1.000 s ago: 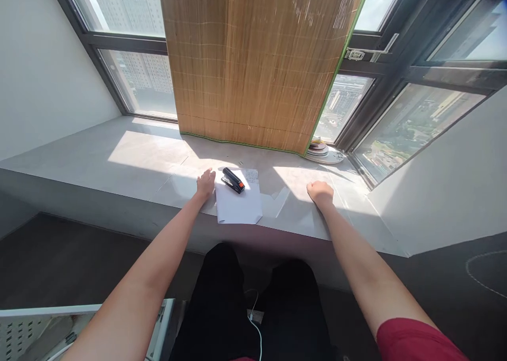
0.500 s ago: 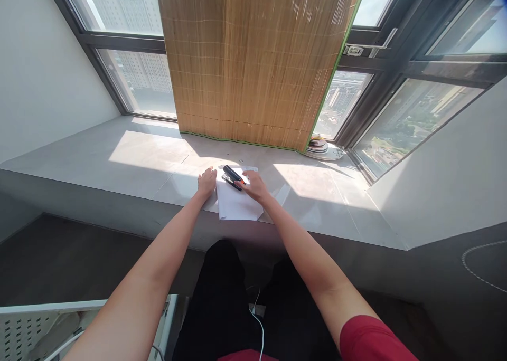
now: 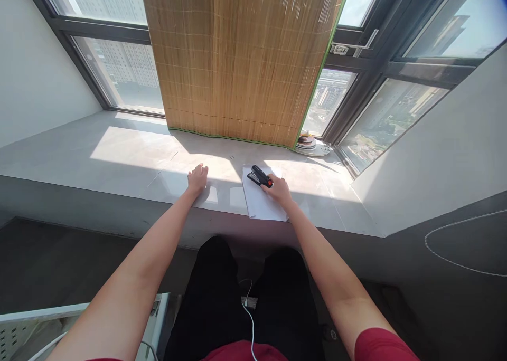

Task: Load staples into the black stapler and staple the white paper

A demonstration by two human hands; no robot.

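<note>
White paper sheets (image 3: 263, 205) lie on the window sill and reach its front edge. Over the upper part of the paper is a black stapler (image 3: 259, 175) with a red-orange part at its rear, tilted with its nose toward the upper left and its jaws apart. My right hand (image 3: 280, 191) grips the stapler's rear end, fingers closed round it. To the left of the paper, my left hand (image 3: 197, 179) rests at the sill with its fingers loosely extended and nothing visible in them; a gap of bare sill separates it from the paper.
A bamboo blind (image 3: 241, 60) hangs over the window behind the sill (image 3: 130, 155). Stacked plates (image 3: 311, 145) stand at the right, beside the window frame. A white perforated cart (image 3: 39, 319) is at lower left, and a white cable (image 3: 252, 326) hangs between my legs.
The paper and stapler have moved right with my right hand. My left hand has come away from the paper's left edge. The view has shifted slightly.
</note>
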